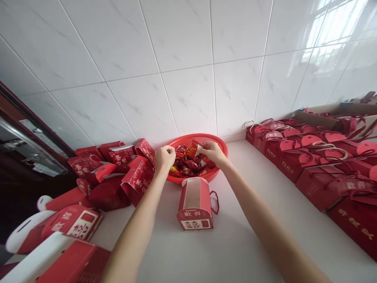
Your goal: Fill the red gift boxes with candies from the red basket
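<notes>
Beside the left rim of basket [178, 180], left hand [164, 158], with thumb and fingertips together and nothing visible between; over the basket's right half, right hand [214, 153], with thumb and fingers clamped on edge of packet [192, 149], probably for a sure grip on slick wrapping; in front of the basket, box [194, 214], open side up and between the forearms, presumably for easy reach; left of the basket, open boxes [139, 176], loosely crowded; right of the basket, closed boxes [284, 165], packed in rows, likely to save space.
</notes>
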### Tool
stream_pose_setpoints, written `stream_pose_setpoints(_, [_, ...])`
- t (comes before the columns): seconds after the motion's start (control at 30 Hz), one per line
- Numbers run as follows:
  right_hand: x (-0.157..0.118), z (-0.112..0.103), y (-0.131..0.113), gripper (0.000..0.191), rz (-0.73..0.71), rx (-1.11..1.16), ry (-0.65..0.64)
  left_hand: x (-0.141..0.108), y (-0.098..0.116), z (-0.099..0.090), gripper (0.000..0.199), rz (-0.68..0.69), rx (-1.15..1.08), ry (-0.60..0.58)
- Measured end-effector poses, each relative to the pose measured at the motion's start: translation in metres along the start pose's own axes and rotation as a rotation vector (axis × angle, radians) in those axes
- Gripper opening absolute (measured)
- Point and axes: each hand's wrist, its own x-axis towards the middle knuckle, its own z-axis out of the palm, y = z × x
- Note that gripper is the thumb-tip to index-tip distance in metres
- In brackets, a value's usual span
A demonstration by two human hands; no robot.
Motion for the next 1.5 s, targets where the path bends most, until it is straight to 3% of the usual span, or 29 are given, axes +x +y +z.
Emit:
stream_pose_setpoints(0.1, [0.001,0.0,0.003,0.02,-0.037,-0.01,0.017,0.0,-0.003,-0.001,0.007,-0.014,0.157,-0.039])
stream_pose_setpoints(0.27, [0.002,-0.001,0.006,0.018,-0.072,-0.051,0.054,0.001,-0.006,0.005,0.015,0.018,0.295,-0.195])
stream_pose_setpoints(0.43, [0.004,-0.001,0.01,0.018,-0.081,-0.058,0.072,0.007,-0.01,0.007,0.03,0.013,0.281,-0.3])
stream_pose_setpoints(0.7, [0.005,-0.002,0.011,0.02,-0.092,-0.04,0.059,0.013,-0.008,0.002,0.004,0.017,-0.077,-0.249])
stream_pose_setpoints(0.9, [0.002,-0.002,0.009,0.022,-0.1,-0.043,0.089,0.004,0.002,0.002,0.029,0.062,-0.506,-0.314])
stream_pose_setpoints(1.03, [0.002,-0.001,0.009,0.024,-0.093,-0.033,0.106,-0.001,0.005,-0.002,0.042,0.057,-0.679,-0.346])
stream_pose_setpoints(1.5, [0.0,-0.002,0.007,0.03,-0.1,-0.021,0.124,-0.003,0.002,-0.006,0.054,0.031,-0.854,-0.281])
